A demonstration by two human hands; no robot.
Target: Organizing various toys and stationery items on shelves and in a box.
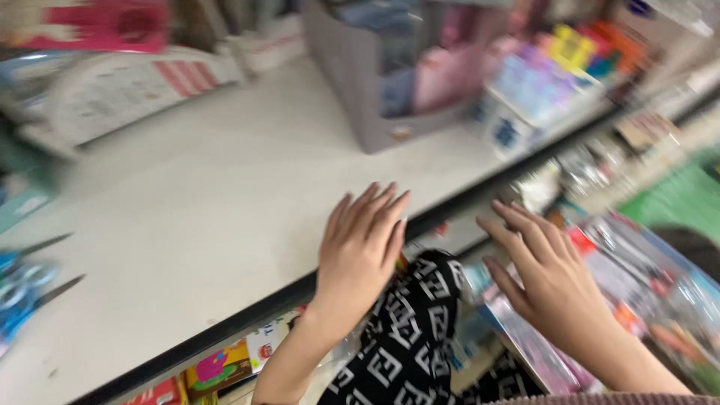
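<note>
The picture is motion-blurred. My left hand (pixel 358 251) lies flat with fingers apart on the front part of a white shelf (pixel 217 202), close to its dark edge, and holds nothing. My right hand (pixel 544 274) hovers with spread fingers just past the shelf's edge, above flat clear-wrapped packages (pixel 622 277) on a lower level. Between my arms sits a black fabric with a white letter pattern (pixel 416 337).
A grey box (pixel 375 82) with pink items stands at the back of the shelf, beside a row of coloured packs (pixel 555 67). Blue-handled scissors (pixel 22 289) lie at the left. White packets (pixel 127 86) rest at the back left. Colourful boxes (pixel 225 367) fill the level below.
</note>
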